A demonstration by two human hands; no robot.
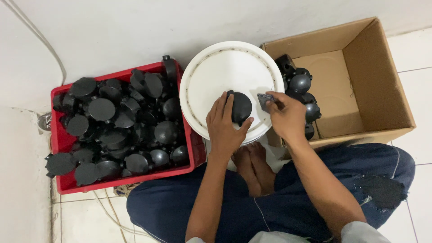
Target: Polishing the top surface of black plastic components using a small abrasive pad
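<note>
While working the black domed part [240, 107] on the white round lid [216, 72], press it flat and firm so as not to let it rock or skate on the smooth plastic. Nearest, below both wrists: crossed legs in dark blue trousers [180, 202], bare feet [252, 164] tucked under the lid's near edge. Just above them, left hand [225, 123] wrapped over the near side of the dome, fingers up its left flank, thumb hooked round its lower right, clamped tight on it. Close beside, right hand [286, 118] pinched shut on a small grey piece [264, 100], its tip aimed at the dome's right edge, seemingly just short of touching; exact kind of piece too small to tell. Judged from this: brace the right wrist against the lid rim, bring the grey piece in at a shallow angle, use short light strokes, turn the dome with the left fingers rather than reaching round, and hold the left thumb clear of the working edge. Out to the left of the left hand, a red crate [60, 180] heaped with more black parts [101, 109], touching the lid. Beyond and to the right of the right hand, an open cardboard box [378, 81] with a few black rounded pieces [300, 83] in its left corner. Farthest, a white wall with a thin cable [49, 49].
</note>
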